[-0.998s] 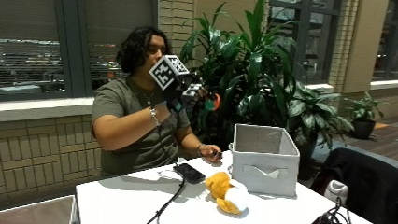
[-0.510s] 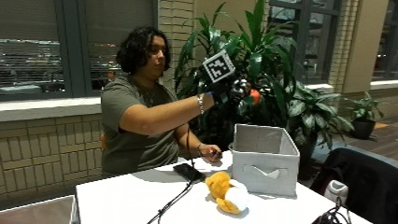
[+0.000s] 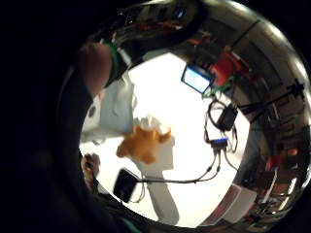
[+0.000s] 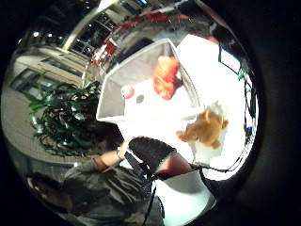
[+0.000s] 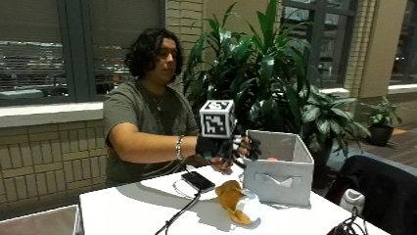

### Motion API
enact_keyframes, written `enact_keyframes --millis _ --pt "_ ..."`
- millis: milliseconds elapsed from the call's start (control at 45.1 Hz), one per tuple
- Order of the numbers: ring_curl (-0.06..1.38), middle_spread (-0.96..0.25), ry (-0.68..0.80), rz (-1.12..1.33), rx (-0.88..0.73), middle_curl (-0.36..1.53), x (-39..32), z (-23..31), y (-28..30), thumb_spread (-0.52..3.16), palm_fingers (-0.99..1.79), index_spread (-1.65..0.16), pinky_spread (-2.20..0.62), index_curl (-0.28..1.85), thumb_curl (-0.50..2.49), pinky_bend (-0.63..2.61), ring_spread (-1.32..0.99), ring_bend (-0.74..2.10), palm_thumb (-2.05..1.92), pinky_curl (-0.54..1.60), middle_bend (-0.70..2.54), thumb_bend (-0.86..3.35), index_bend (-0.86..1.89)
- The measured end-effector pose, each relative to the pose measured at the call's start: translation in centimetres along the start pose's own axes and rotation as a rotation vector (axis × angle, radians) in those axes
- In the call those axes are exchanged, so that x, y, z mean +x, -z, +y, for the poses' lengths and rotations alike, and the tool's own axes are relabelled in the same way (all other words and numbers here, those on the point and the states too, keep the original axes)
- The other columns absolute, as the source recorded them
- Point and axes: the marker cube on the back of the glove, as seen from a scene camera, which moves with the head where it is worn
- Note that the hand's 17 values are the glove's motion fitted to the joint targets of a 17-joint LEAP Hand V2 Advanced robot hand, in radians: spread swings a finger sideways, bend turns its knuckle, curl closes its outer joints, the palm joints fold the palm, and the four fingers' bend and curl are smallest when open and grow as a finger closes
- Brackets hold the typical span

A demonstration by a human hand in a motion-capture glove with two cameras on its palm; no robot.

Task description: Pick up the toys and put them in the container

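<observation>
My gloved right hand (image 5: 229, 147) hovers at the near rim of the grey fabric container (image 5: 280, 178), fingers spread and holding nothing. In the thumb side palm view the container (image 4: 113, 101) holds an orange toy (image 4: 165, 77) and a small red ball (image 4: 127, 91). A bit of orange (image 5: 272, 159) shows over the rim in the outside view. A yellow plush toy (image 5: 236, 200) lies on the white table (image 5: 130, 210) just in front of the container, and the plush (image 3: 143, 143) also shows below my palm.
A black phone (image 5: 197, 181) with a cable lies by the person's bare left hand (image 5: 220, 165). Cables, a small black box (image 3: 226, 116) and a lit screen (image 3: 197, 77) sit on the table's far part. Large plants (image 5: 261, 73) stand behind the container.
My hand has come down from head height to the container's rim. The red toy it held up is no longer in its fingers.
</observation>
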Motion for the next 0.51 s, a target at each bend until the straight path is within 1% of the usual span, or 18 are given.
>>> enact_keyframes --millis 22,44,67,89,111,200,266,333,399,421,466,510 --pt "0.7 -0.38 -0.015 0.003 -0.043 0.87 0.9 0.2 -1.0 1.01 -0.15 -0.36 -0.28 0.45 0.28 1.16 -0.41 1.16 -0.05 0.61 0.77 -0.05 0.39" --pt "0.66 -0.36 -0.029 0.003 -0.085 0.84 1.8 0.4 -2.1 1.0 -0.29 -0.35 -0.25 0.44 0.28 1.19 -0.38 1.02 -0.05 0.61 0.68 -0.05 0.39" --pt "0.64 -0.34 -0.038 0.003 -0.125 0.82 2.5 0.6 -3.2 0.98 -0.33 -0.34 -0.23 0.44 0.28 1.2 -0.36 0.95 -0.04 0.6 0.62 -0.05 0.37" --pt "0.63 -0.33 -0.043 0.003 -0.162 0.8 3.1 0.9 -4.5 0.98 -0.29 -0.33 -0.21 0.44 0.28 1.19 -0.35 0.91 -0.05 0.58 0.61 -0.05 0.36" --pt "0.59 -0.3 -0.044 0.006 -0.197 0.77 3.5 1.1 -5.8 0.96 -0.39 -0.32 -0.18 0.43 0.29 1.2 -0.32 0.79 -0.04 0.58 0.53 -0.05 0.35" --pt "0.51 -0.22 -0.003 0.025 -0.312 0.69 4.6 1.7 -10.6 0.94 -0.42 -0.29 -0.11 0.43 0.29 1.16 -0.23 0.52 -0.03 0.55 0.33 -0.04 0.32" --pt "0.45 -0.17 0.024 0.047 -0.323 0.64 4.7 1.5 -12.9 0.92 -0.4 -0.29 -0.07 0.42 0.3 1.07 -0.18 0.36 -0.02 0.52 0.25 -0.04 0.29" --pt "0.4 -0.13 0.045 0.076 -0.257 0.58 4.4 1.0 -14.3 0.96 -0.43 -0.31 -0.05 0.42 0.31 0.96 -0.13 0.22 0.03 0.49 0.12 0.0 0.29" --pt "0.35 -0.12 0.056 0.08 -0.155 0.54 4.4 0.4 -14.8 1.06 -0.31 -0.35 -0.03 0.44 0.32 0.85 -0.1 0.09 0.11 0.45 0.11 0.04 0.39" --pt "0.33 -0.14 0.055 0.08 -0.126 0.55 4.4 0.2 -14.8 1.1 -0.18 -0.36 -0.03 0.46 0.33 0.8 -0.09 0.08 0.15 0.44 0.17 0.07 0.46" --pt "0.35 -0.18 0.046 0.076 -0.085 0.56 4.8 -0.2 -14.8 1.16 0.09 -0.37 -0.03 0.48 0.34 0.76 -0.1 0.22 0.2 0.42 0.19 0.09 0.54" --pt "0.36 -0.2 0.032 0.068 -0.071 0.54 5.1 -0.4 -14.7 1.21 0.2 -0.38 -0.04 0.47 0.35 0.74 -0.13 0.29 0.22 0.39 0.16 0.11 0.54"
